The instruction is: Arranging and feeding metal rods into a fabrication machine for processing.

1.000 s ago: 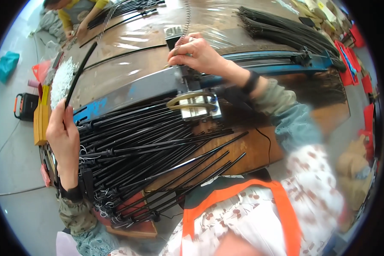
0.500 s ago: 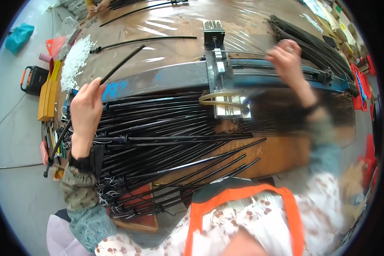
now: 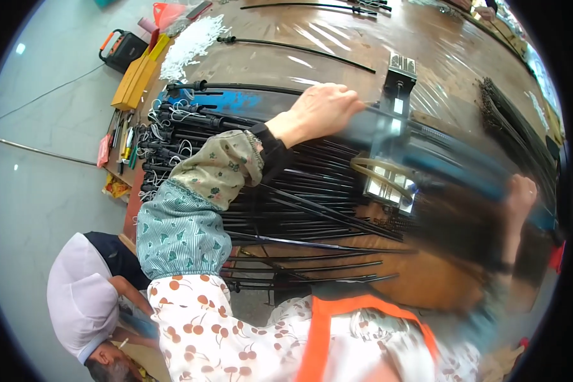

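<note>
My left hand (image 3: pixel 328 113) is closed round a long black rod (image 3: pixel 251 87), which trails to the left with a dark fitting at its far end. The hand is just left of a metal clamp block (image 3: pixel 398 105) mounted across a blue-grey rail. At the right end of that rail is my right hand (image 3: pixel 521 194), its fingers curled in; blur hides what they grip. A yellowish hose (image 3: pixel 379 167) loops over the near part of the clamp. Under my left forearm lies a pile of black rods (image 3: pixel 325 184), several with white cords at their left ends.
White small pieces (image 3: pixel 194 46) are heaped at the far left, near a yellow box (image 3: pixel 134 83). A bundle of thin dark rods (image 3: pixel 516 127) lies at the right. One person in a pale shirt (image 3: pixel 83 293) bends at lower left; another person's hand (image 3: pixel 486 13) shows at the top right.
My left hand has moved right to the clamp, bringing the black rod from a slant to nearly level. My right hand has moved toward me and to the rail's right end. The whole view has turned.
</note>
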Available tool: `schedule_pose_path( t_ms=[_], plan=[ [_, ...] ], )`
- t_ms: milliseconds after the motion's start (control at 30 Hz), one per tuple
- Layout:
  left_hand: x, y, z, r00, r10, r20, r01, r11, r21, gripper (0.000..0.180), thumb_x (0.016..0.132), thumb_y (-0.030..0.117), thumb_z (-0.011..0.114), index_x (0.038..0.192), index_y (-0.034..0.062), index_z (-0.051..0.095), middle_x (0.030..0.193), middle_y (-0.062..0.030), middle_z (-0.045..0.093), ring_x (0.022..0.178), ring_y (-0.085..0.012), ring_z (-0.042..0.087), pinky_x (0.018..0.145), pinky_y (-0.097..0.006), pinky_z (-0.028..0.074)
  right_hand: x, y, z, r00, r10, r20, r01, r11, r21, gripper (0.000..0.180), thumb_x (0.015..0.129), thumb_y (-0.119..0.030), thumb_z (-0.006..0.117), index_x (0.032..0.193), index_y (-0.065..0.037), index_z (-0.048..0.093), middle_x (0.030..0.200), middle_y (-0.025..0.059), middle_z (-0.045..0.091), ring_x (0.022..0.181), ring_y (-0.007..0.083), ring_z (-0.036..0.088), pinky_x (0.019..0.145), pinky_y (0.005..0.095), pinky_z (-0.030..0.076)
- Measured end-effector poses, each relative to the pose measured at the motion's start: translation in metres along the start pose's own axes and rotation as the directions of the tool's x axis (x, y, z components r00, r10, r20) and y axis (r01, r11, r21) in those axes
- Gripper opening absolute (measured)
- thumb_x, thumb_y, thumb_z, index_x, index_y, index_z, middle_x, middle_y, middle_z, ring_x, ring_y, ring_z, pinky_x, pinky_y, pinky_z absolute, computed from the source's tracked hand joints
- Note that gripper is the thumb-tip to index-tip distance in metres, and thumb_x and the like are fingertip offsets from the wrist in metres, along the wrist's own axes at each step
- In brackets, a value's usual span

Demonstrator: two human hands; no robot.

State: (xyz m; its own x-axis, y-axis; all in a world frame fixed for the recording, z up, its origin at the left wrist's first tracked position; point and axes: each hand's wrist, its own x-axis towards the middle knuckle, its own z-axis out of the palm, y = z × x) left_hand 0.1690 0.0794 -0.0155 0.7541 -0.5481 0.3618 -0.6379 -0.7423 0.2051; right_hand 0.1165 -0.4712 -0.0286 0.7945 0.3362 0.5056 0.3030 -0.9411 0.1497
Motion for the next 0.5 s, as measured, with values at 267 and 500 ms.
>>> schedule_pose_path(
  t_ms=[267, 500],
  plan=[
    [-0.002, 0.011, 0.012, 0.984, -0.104, -0.142, 0.064, 0.963, -0.26, 0.02, 0.087, 0.023, 0.072, 0.079, 0.0044, 0.069, 0.08, -0.0138, 0.064, 0.077, -0.0363, 0.064, 0.069, -0.044, 0.051, -0.005, 0.0, 0.006, 0.998, 0.024, -0.054, -0.024, 1.0, 0.001, 0.01, 0.094, -0.011, 0.065, 0.094, -0.001, 0.064, 0.087, 0.0137, 0.058, 0.088, 0.0313, 0.057, 0.083, 0.0407, 0.045],
    [-0.005, 0.009, 0.006, 0.983, -0.101, -0.154, 0.073, 0.981, -0.18, 0.022, 0.083, 0.023, 0.075, 0.079, 0.0059, 0.062, 0.084, -0.0103, 0.06, 0.081, -0.0344, 0.062, 0.069, -0.044, 0.05, -0.004, -0.019, 0.005, 0.997, 0.029, -0.071, -0.03, 0.999, -0.013, 0.019, 0.093, -0.01, 0.066, 0.112, -0.006, 0.07, 0.108, 0.0114, 0.068, 0.111, 0.0295, 0.058, 0.098, 0.0399, 0.042]
  ],
)
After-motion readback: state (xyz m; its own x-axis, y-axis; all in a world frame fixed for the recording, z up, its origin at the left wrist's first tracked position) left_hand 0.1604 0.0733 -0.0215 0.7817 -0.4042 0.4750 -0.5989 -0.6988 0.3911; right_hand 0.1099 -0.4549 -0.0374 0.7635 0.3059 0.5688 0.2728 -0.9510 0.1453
